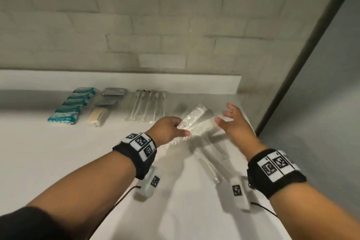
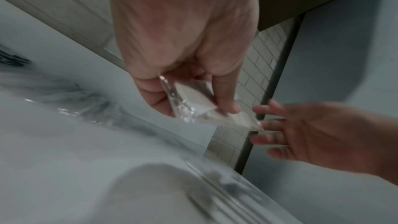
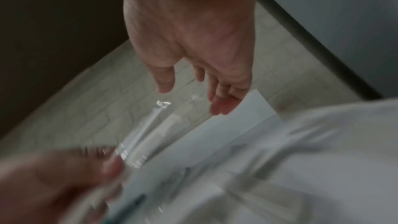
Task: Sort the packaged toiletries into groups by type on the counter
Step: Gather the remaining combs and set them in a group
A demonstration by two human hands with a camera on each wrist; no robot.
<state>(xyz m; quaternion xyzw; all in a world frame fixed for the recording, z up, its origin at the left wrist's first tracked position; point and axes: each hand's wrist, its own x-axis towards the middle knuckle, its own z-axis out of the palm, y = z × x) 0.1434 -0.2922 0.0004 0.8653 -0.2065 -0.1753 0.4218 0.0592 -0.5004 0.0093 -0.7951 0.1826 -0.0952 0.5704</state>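
While the left hand pinches two clear-wrapped white packets above the white surface, the right hand, at 3 o'clock, spreads empty.

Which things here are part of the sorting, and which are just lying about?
Part of the job:
- clear packets held in the left hand
- right hand, open beside them
- teal packets in a row
- grey sachets
- cream packet
- wrapped white sticks
- clear wrapped items lying near the right wrist
- counter

Just there:
- raised ledge
- tiled wall
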